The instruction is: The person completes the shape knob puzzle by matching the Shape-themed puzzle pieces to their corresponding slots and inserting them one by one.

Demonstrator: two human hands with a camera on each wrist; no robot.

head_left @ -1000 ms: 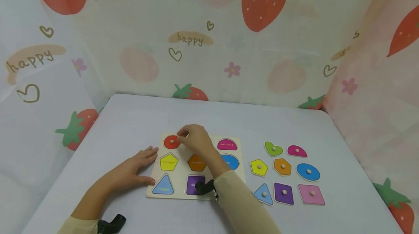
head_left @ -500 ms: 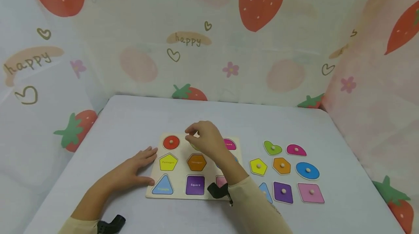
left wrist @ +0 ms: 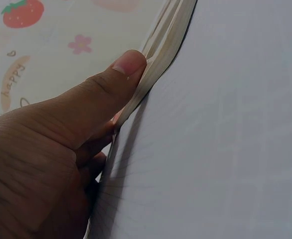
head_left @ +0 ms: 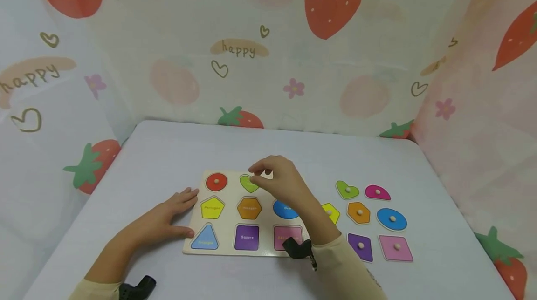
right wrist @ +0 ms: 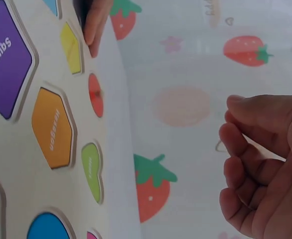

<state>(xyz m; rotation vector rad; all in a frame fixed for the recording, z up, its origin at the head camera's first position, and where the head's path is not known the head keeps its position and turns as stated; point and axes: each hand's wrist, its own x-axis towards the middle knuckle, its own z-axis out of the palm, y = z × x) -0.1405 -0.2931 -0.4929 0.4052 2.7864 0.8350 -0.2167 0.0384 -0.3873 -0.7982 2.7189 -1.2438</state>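
Note:
A wooden shape puzzle board (head_left: 228, 225) lies on the table, its recesses printed with names and colours. In its upper left recess sits the red circle piece (head_left: 216, 182), knob up. My left hand (head_left: 165, 218) rests at the board's left edge with fingers extended; in the left wrist view the thumb (left wrist: 128, 64) touches the board's side (left wrist: 161, 62). Above the top row, over the right of the green heart recess (head_left: 247, 184), my right hand (head_left: 281, 181) has its fingers loosely bent. The right wrist view shows nothing between those fingertips (right wrist: 233, 137).
Right of the board lie several knobbed pieces: green heart (head_left: 341, 190), magenta half round (head_left: 379, 196), yellow pentagon (head_left: 334, 210), orange hexagon (head_left: 354, 218), blue oval (head_left: 400, 222), purple square (head_left: 361, 254), pink piece (head_left: 388, 253). Strawberry-print curtains (head_left: 293, 57) enclose the white table (head_left: 176, 151).
My right hand has let go of the red circle's knob and moved right, uncovering the circle and then the green heart recess. The left hand has stayed at the board's edge.

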